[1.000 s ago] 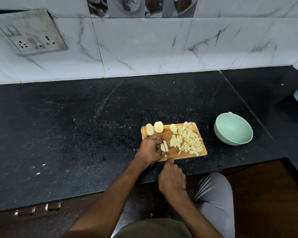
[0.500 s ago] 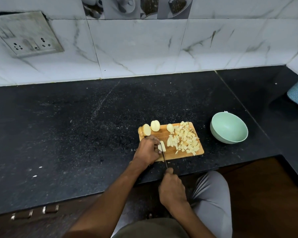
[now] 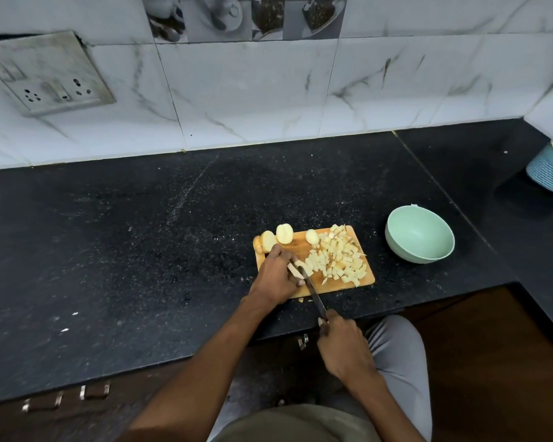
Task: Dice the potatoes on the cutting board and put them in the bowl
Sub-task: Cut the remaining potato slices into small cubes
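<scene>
A wooden cutting board [image 3: 304, 244] lies on the black counter. A heap of diced potato [image 3: 339, 261] covers its right half. Three peeled potato halves [image 3: 284, 233] sit along its far edge. My left hand [image 3: 276, 275] holds down potato slices [image 3: 296, 269] at the board's near left. My right hand [image 3: 342, 344] grips the handle of a knife [image 3: 312, 290], whose blade lies against those slices. An empty mint-green bowl [image 3: 423, 250] stands to the right of the board.
A blue ribbed dish [image 3: 549, 175] holding potato scraps sits at the far right edge. A small scrap [image 3: 300, 300] lies on the counter just off the board's near edge. The tiled wall [image 3: 253, 90] with a socket plate [image 3: 50, 78] stands behind. Drawer handles [image 3: 64, 398] show below the counter edge.
My right hand has drawn the knife back toward me, so more of the blade shows off the board's near edge. My left hand stays on the slices.
</scene>
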